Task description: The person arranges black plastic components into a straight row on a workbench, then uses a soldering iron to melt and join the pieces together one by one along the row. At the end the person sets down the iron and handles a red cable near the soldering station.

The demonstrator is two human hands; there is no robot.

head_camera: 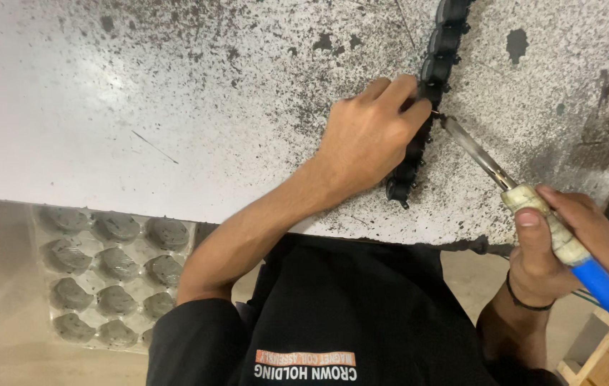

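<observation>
A row of small black parts [439, 50] lies in a line on the speckled white table [176, 107], running from the top edge toward the front edge. My left hand [369, 136] rests on the middle of that row, fingers pinched on one part. My right hand [565, 246] grips a soldering iron [569, 243] with a blue handle and a taped, pale grip. Its metal tip [451, 127] touches the row right beside my left fingertips.
Below the table's front edge at the left sits a clear plastic tray [108, 275] with several round grey pieces in pockets. A wooden frame [605, 357] shows at the bottom right. Dark burn spots mark the tabletop.
</observation>
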